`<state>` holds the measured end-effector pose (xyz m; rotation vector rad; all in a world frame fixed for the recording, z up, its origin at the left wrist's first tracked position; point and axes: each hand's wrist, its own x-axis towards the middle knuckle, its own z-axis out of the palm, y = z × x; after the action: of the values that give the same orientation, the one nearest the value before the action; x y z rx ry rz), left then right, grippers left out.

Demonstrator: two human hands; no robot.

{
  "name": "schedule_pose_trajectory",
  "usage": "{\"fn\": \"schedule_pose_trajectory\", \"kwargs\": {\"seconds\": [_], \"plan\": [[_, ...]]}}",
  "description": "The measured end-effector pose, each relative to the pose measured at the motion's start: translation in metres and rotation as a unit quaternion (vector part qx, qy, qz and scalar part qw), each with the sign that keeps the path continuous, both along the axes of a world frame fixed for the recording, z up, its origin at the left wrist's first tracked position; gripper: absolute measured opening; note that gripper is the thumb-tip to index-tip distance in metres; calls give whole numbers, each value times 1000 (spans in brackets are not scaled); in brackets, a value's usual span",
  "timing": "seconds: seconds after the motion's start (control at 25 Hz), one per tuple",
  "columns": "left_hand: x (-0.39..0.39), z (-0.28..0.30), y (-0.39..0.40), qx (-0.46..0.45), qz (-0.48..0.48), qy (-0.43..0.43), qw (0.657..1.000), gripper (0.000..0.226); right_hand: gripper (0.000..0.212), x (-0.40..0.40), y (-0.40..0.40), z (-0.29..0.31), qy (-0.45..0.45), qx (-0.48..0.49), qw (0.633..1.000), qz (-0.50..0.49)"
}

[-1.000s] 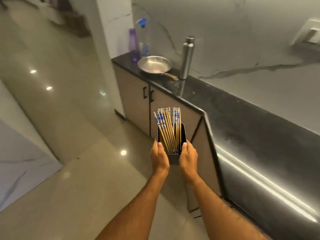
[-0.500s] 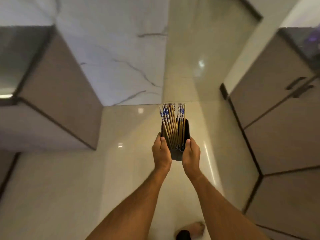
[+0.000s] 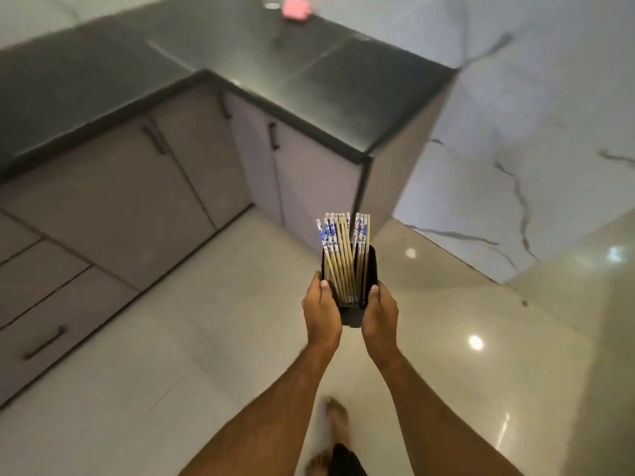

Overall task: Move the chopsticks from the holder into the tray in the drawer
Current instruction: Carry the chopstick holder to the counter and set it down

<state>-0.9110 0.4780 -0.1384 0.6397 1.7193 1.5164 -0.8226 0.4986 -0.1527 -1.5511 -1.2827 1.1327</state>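
Note:
A black rectangular chopstick holder [image 3: 372,269] hangs in the air in front of me, over the floor. Several wooden chopsticks [image 3: 343,249] with blue-and-white patterned tops stand in it, leaning a little. My left hand [image 3: 321,312] grips the holder's left side, my right hand [image 3: 379,314] its right side, thumbs on the rim. Closed drawers [image 3: 44,297] with dark handles sit in the lower cabinet at the left. No tray is in view.
An L-shaped dark countertop [image 3: 309,84] on grey cabinets [image 3: 192,173] fills the upper left, its corner just beyond the holder. A pink object [image 3: 295,8] lies at the counter's far end. Marble wall at the right, glossy tiled floor [image 3: 206,338] below, my bare feet [image 3: 338,417] near the bottom.
The view has swung round from one counter, across the floor, to another counter with drawers. Both hands keep the same hold on the holder, which stays in front of me.

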Motion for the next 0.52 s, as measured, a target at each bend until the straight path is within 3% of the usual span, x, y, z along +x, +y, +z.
{"fn": "schedule_pose_trajectory", "kwargs": {"seconds": [0.16,0.52], "plan": [[-117,4,-13,-3,117,10,993,37,37,-126,8,6,8,-14,994,105],[-387,43,-73,-16,335,18,942,34,38,-422,-22,38,29,-30,945,324]]}}
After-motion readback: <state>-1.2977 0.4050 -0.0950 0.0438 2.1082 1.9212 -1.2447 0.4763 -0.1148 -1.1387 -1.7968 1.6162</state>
